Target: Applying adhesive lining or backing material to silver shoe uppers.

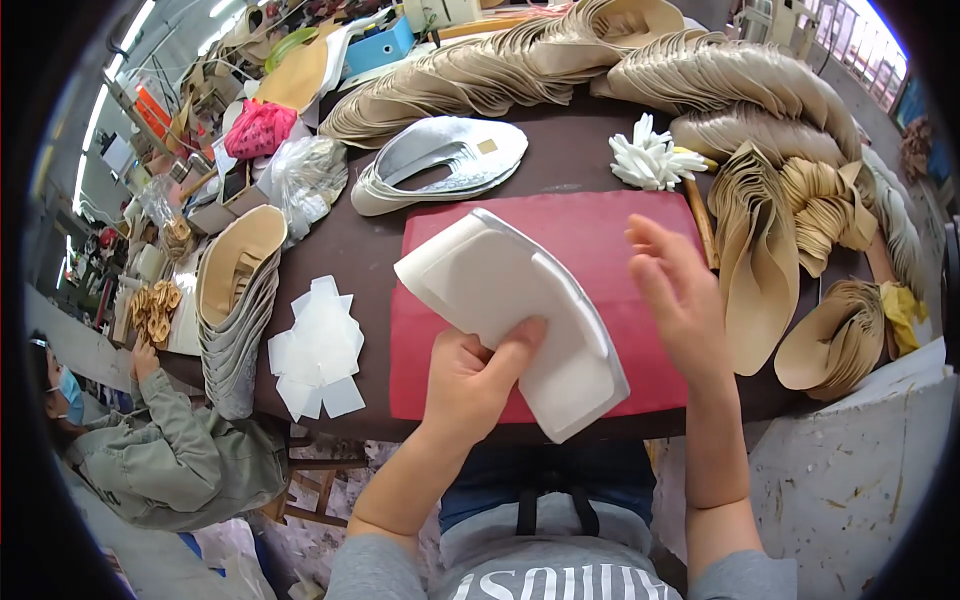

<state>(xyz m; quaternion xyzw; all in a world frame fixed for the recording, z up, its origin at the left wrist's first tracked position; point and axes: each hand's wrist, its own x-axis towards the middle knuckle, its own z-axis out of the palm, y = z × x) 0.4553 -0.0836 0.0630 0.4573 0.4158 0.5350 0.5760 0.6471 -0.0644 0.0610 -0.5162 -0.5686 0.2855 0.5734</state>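
Note:
My left hand (pixel 480 385) grips a pale, flat shoe upper piece (pixel 490 275), thumb on top and fingers beneath. A thick white padding strip (pixel 570 300) lies along the curved right edge of this piece. To its right, my right hand (pixel 675 295) hovers apart from it, fingers stretched out and holding nothing. Under both hands is a red mat (pixel 650 385) on the brown table. A pile of similar white strips (pixel 652 155) sits beyond the mat's far right corner. Thin white rectangular pieces (pixel 318 350) lie overlapped left of the mat.
White shoe uppers (pixel 440 160) are stacked beyond the mat. Long fanned rows of beige uppers (pixel 470 75) line the far edge, with more beige stacks (pixel 755 260) at right. A wooden-handled tool (pixel 700 225) lies beside the mat. A co-worker (pixel 180 450) sits at left.

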